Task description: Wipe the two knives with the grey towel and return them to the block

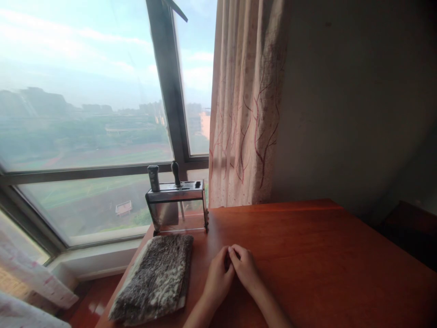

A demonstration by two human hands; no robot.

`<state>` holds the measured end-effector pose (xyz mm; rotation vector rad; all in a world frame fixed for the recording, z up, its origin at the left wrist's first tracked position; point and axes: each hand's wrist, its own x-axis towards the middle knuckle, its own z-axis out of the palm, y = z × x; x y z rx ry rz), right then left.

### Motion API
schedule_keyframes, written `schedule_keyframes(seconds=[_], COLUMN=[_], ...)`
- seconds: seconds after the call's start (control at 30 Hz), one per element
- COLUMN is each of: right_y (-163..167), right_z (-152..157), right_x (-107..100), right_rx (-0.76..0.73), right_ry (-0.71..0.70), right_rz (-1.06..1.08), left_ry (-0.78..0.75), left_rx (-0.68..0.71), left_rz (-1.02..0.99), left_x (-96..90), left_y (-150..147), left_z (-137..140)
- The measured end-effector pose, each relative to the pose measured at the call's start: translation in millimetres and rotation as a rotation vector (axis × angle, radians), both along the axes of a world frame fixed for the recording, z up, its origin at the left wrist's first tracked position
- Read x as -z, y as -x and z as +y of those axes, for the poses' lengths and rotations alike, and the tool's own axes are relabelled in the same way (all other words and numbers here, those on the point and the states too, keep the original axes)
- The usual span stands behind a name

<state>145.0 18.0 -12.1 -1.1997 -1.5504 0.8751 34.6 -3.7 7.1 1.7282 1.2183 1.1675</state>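
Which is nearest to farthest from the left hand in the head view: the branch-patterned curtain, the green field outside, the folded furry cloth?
1. Folded furry cloth: on the table, just left of the left hand.
2. Branch-patterned curtain: beyond the table's far edge.
3. Green field: outside, through the window.

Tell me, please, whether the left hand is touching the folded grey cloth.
Apart: the head view shows a strip of tabletop between the left hand and the folded grey cloth.
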Motion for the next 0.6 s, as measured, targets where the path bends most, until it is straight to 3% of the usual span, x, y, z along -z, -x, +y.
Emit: schedule_keyframes(seconds=[0.6], right_y=[0.1], right_z=[-0.5], right_x=[-0.2], right_rx=[0.004], right_ry=[-0.001], right_rz=[0.008], left_ry=[-0.019], left_rx=[-0.013], left_rz=[-0.006], left_x=[5.1], left_y=[-0.3], left_z=[2.1])
